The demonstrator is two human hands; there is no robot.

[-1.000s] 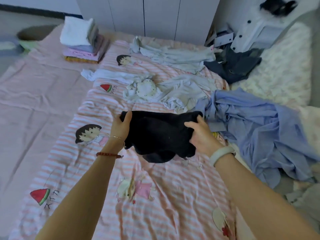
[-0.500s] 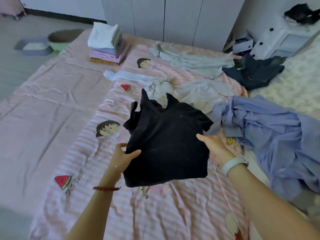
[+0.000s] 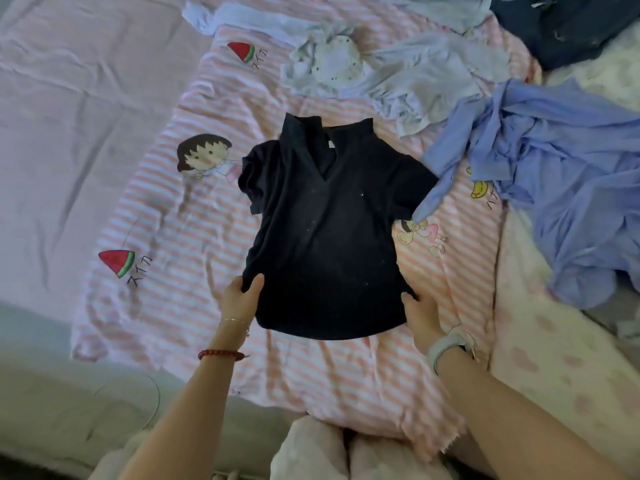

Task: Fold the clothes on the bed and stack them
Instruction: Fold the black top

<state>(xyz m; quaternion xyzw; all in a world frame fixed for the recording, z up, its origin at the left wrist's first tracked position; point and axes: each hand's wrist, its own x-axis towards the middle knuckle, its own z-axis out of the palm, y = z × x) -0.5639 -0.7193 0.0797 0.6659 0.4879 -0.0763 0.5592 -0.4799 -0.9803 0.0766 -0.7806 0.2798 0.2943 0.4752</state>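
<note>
Shirt, black (image 3: 329,230), lies spread face-up mid-frame on the striped sheet (image 3: 194,216) of the bed, left hand (image 3: 242,299) pinching its lower-left hem corner and right hand (image 3: 417,311) gripping the lower-right edge, probably to pull it flat for folding.

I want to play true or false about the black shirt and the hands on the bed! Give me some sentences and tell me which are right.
1. The black shirt lies spread out on the striped sheet. True.
2. The left hand grips the shirt's bottom corner. True.
3. The right hand is holding the blue shirt. False: it is at the black shirt's lower right edge.
4. The black shirt's collar points toward the person. False: the collar is at the far end, the hem near the hands.
5. A blue sleeve overlaps the black shirt's right sleeve. True.
</note>
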